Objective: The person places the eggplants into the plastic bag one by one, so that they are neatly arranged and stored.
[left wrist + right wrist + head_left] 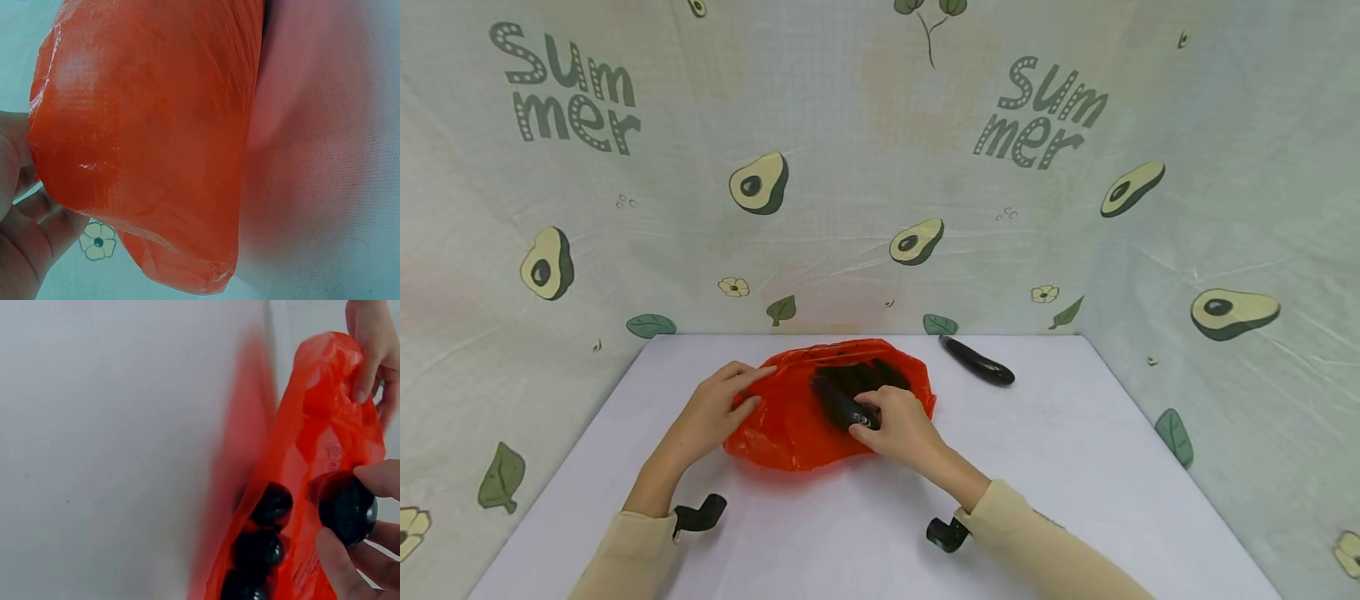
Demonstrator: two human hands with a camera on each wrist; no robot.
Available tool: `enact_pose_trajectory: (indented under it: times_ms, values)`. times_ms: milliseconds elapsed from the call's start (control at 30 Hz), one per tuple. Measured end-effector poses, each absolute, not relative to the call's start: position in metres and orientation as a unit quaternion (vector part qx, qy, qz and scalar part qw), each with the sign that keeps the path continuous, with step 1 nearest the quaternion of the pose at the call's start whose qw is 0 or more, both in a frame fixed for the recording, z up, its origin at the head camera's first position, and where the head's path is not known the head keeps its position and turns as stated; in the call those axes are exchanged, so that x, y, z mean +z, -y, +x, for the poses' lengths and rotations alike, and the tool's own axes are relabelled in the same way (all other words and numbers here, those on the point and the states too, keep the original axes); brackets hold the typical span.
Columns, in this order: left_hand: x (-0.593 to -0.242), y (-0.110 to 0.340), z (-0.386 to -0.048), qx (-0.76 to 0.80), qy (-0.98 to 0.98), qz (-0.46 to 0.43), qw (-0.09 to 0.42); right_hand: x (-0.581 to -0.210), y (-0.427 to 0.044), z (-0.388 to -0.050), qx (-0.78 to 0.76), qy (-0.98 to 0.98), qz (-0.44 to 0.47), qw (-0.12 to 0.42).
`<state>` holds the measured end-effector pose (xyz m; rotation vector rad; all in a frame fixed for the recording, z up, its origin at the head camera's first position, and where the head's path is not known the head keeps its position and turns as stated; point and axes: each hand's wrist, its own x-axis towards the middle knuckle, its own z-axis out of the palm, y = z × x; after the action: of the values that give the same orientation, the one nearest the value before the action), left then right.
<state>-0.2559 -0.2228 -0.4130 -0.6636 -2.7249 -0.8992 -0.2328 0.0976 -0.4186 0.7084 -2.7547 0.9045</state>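
A red plastic bag (786,433) lies on the table with its mouth spread toward me. At its left rim my left hand (715,412) grips the plastic between thumb and fingers; the left wrist view shows the fingers partly hidden by the bag (150,137). My right hand (904,427) pinches a dark eggplant (835,403) near its rounded end, the other end pointing into the bag's mouth. In the right wrist view, thumb and fingers surround that eggplant (347,509). Several more eggplants (265,549) lie inside the bag, only their glossy ends showing there.
Another eggplant (979,364) lies on the white table (1045,467) behind and right of the bag. Printed cloth (850,167) with avocados hangs around the back and sides. A black wrist mount (700,513) juts from each sleeve.
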Motion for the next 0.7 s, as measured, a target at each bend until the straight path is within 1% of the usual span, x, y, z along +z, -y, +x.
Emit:
enact_pose_trajectory:
  times_ms: [100, 467, 567, 700]
  values:
    - [-0.412, 0.223, -0.255, -0.304, 0.920, -0.226, 0.101, -0.421, -0.090, -0.234, 0.301, 0.920, 0.236, 0.084]
    - [-0.412, 0.224, -0.256, -0.302, 0.921, -0.225, 0.105, -0.435, -0.068, -0.238, 0.296, 0.927, 0.215, 0.079]
    - [-0.412, 0.225, -0.257, -0.300, 0.922, -0.224, 0.103, -0.440, -0.063, -0.240, 0.287, 0.929, 0.217, 0.084]
    - [-0.412, 0.226, -0.257, -0.302, 0.918, -0.231, 0.110, -0.450, -0.055, -0.241, 0.261, 0.933, 0.222, 0.104]
